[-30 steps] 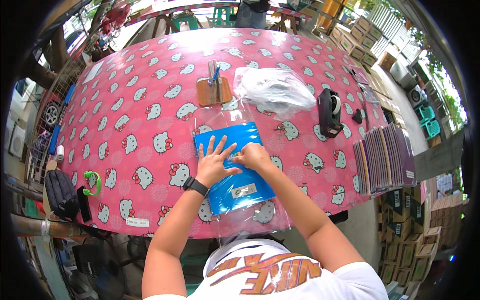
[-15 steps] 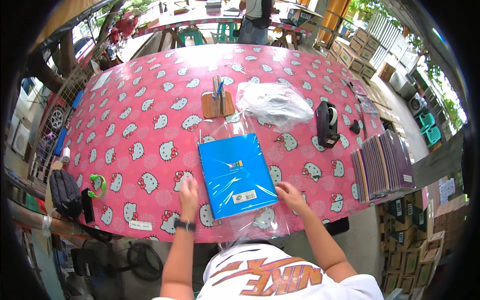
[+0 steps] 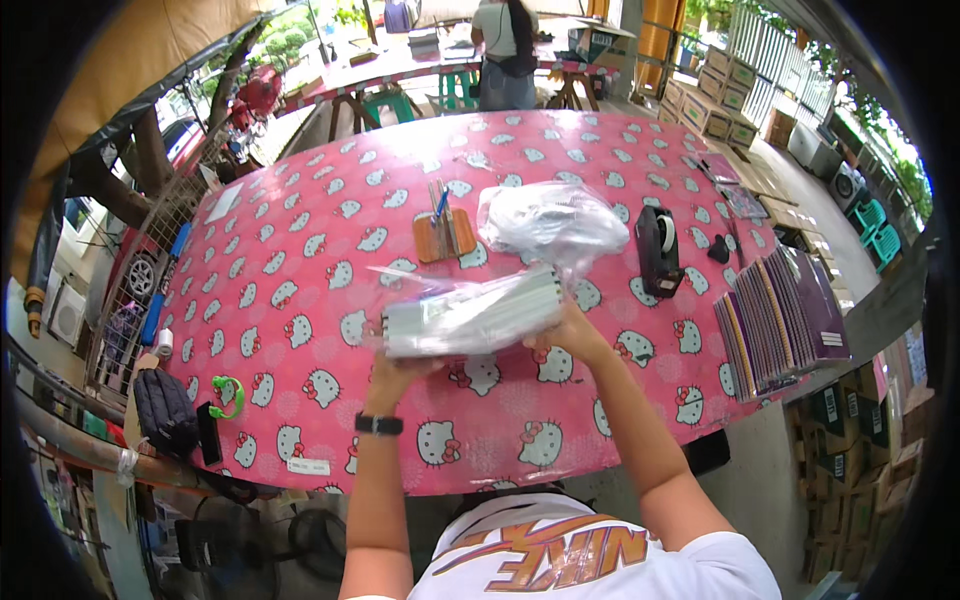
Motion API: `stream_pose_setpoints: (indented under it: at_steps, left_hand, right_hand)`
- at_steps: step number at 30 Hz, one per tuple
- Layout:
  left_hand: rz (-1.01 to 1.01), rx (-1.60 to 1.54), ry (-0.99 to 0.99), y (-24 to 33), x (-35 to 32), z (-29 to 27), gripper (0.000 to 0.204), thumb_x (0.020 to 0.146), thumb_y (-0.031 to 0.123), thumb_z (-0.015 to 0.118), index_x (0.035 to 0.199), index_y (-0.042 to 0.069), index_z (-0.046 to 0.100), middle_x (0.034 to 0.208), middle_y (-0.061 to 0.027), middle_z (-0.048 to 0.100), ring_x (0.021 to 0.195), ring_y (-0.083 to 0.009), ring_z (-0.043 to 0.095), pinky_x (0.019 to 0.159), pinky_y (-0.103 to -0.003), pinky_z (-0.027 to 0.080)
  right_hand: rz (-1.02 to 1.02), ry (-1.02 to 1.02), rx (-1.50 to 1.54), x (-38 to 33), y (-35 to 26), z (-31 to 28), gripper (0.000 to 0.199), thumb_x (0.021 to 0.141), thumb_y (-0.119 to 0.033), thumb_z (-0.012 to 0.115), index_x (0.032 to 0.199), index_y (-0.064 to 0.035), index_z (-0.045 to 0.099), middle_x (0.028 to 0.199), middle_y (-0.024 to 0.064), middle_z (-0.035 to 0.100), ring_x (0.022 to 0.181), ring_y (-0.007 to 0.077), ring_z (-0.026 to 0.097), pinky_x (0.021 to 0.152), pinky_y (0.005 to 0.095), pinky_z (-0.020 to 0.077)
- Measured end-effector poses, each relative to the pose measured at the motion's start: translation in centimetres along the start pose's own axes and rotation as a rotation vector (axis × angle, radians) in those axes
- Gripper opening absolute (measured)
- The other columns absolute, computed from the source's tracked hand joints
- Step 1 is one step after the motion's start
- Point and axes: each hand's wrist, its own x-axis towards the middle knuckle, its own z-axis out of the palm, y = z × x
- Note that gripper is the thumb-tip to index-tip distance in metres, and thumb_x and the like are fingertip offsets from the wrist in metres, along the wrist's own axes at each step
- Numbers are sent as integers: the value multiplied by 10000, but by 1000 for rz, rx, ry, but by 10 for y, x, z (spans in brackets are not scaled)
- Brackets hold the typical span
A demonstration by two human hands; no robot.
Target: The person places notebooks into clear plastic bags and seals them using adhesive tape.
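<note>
Between my two hands a spiral notebook bundle (image 3: 470,318) in clear plastic is raised off the table and tilted, its pale page edges facing me. It is blurred, and I cannot tell how many notebooks it holds. My left hand (image 3: 402,370) grips its lower left corner from beneath, fingers partly hidden. My right hand (image 3: 562,332) clasps the right end. Loose plastic film sticks out at the left. Just beyond lies a heap of clear plastic bags (image 3: 550,222), beside a wooden pen holder (image 3: 445,236) with a blue pen.
A black tape dispenser (image 3: 658,252) stands to the right, near a row of purple spiral notebooks (image 3: 785,320). At the left edge lie a black pouch (image 3: 166,412), a phone (image 3: 209,433) and a green band (image 3: 228,396). A person (image 3: 506,50) stands at a far table.
The blue notebook bundle lay flat with its cover up; now both hands have lifted and tipped it, so its page edges show. My right hand has moved up and slightly left.
</note>
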Motion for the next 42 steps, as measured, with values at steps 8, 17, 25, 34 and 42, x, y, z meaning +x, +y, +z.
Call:
stream_pose_setpoints:
  at_steps: [8, 17, 25, 34, 42]
  left_hand:
    - [-27, -209, 40, 74, 1, 43, 672, 608, 7, 806, 1195, -16, 478, 1048, -106, 624, 900, -157, 605, 749, -281, 530]
    - [112, -162, -28, 14, -16, 71, 542, 615, 22, 748, 1098, -23, 506, 877, -67, 609, 641, -111, 562, 466, -239, 446]
    - [681, 323, 184, 94, -16, 52, 932, 573, 307, 852, 1334, 63, 372, 1315, -120, 438, 1228, -271, 396, 1029, -403, 321]
    - [926, 873, -380, 147, -7, 49, 781, 564, 323, 837, 1245, 100, 525, 1285, -89, 509, 1221, -288, 433, 1050, -453, 276]
    - [685, 998, -479, 157, -21, 60, 805, 610, 328, 786, 1329, 190, 451, 1364, -100, 435, 1282, -287, 381, 1071, -542, 214]
  right_hand:
    - [-72, 160, 135, -17, -14, -11, 843, 589, -6, 818, 1266, -27, 316, 1114, 55, 519, 1042, 166, 524, 874, 297, 455]
    - [-30, 204, 78, -56, 19, -35, 1094, 604, -75, 819, 1452, -83, 129, 1297, 98, 390, 1161, 203, 446, 937, 329, 412]
    - [-458, 314, -276, -66, -16, -39, 899, 622, -188, 817, 1368, -76, 327, 1285, 83, 425, 1159, 234, 448, 993, 353, 339]
    - [-504, -24, -910, -55, -77, -34, 505, 633, -275, 781, 1093, -140, 623, 1145, 57, 594, 1114, 231, 490, 955, 391, 326]
    - [-534, -337, -1115, -45, -94, -25, 634, 583, -232, 768, 1189, -187, 589, 1328, 52, 491, 1238, 279, 416, 1002, 444, 298]
